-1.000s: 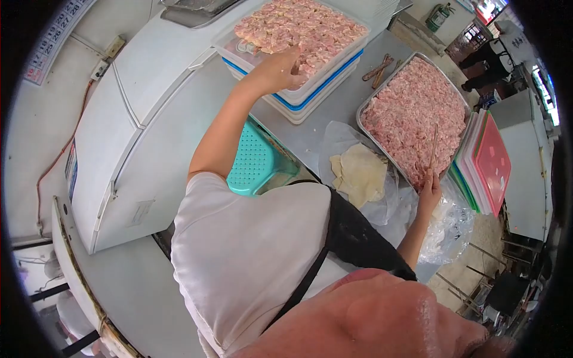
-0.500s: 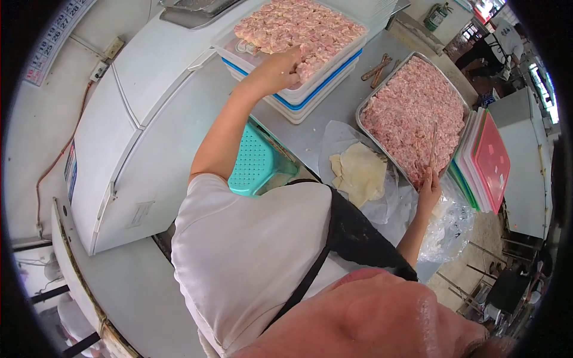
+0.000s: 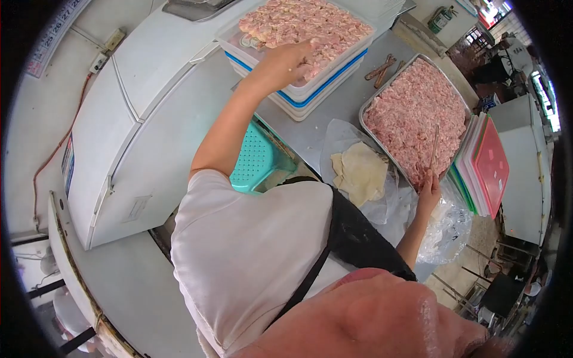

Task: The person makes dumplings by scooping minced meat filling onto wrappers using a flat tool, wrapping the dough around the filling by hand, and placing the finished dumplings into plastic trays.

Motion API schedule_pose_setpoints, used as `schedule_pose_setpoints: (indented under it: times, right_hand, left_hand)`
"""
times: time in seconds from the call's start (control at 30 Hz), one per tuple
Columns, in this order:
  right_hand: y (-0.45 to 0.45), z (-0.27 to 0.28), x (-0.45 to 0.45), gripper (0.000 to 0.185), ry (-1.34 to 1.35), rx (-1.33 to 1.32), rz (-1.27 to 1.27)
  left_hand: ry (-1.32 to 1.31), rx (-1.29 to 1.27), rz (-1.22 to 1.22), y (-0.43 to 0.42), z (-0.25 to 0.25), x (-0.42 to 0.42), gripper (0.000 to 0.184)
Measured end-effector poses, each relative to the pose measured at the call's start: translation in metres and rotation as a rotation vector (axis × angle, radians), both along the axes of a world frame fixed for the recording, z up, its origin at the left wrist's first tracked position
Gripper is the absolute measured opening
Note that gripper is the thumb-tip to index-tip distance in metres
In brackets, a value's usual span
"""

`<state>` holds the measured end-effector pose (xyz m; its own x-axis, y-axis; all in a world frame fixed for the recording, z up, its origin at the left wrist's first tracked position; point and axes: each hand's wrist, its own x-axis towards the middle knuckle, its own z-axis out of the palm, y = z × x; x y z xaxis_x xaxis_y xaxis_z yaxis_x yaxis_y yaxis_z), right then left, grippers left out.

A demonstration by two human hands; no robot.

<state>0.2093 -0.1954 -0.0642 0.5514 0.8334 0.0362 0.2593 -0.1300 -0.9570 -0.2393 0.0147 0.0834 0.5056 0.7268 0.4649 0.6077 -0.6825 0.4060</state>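
Right hand (image 3: pixel 427 192): fingers pinch a slender stick (image 3: pixel 435 146) at its lower end, tip over ground meat.
Wrappers (image 3: pixel 362 174): pale sheets on plastic beside the pan, likely thin, floppy and easily torn; best lifted by one edge.
Ground meat (image 3: pixel 415 113): fills a metal pan (image 3: pixel 362 119), looks soft, sticky and heavy; the pan is best held by opposite rims.
Left hand (image 3: pixel 279 70): fingers bent over a plastic tub (image 3: pixel 335 71) of pinkish pieces (image 3: pixel 310 27); any pinch cannot be told.
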Motion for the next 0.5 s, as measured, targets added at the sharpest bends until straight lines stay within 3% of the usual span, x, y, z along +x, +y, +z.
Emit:
schedule_pose_setpoints:
  times: [0.03,0.13,0.23,0.37,0.43,0.47,0.5]
  right_hand:
    - [0.0,0.003,-0.002,0.029,0.045,-0.013,0.006]
    - [0.003,-0.004,0.0,0.031,-0.022,0.057,0.014]
    - [0.001,0.011,-0.011,0.032,-0.022,-0.041,-0.059]
    - [-0.003,0.035,-0.022,0.036,-0.177,-0.16,-0.063]
    - [-0.002,0.046,-0.032,0.037,-0.216,-0.168,-0.082]
    - [-0.002,0.046,-0.031,0.037,-0.222,-0.156,-0.086]
    - [-0.001,0.037,-0.025,0.037,-0.277,-0.14,-0.089]
  left_hand:
    - [0.008,0.075,-0.014,0.002,-0.004,0.002,0.027]
    - [0.042,-0.121,-0.02,0.008,0.001,0.003,0.03]
    - [-0.123,-0.157,-0.049,0.009,0.003,-0.005,0.03]
    - [-0.069,-0.254,0.151,0.008,0.005,-0.016,0.028]
    - [-0.028,-0.349,0.026,0.005,0.009,-0.013,0.025]
    - [0.002,-0.359,-0.001,0.015,-0.001,-0.019,0.035]
    - [0.032,-0.364,-0.024,0.024,-0.012,-0.019,0.056]
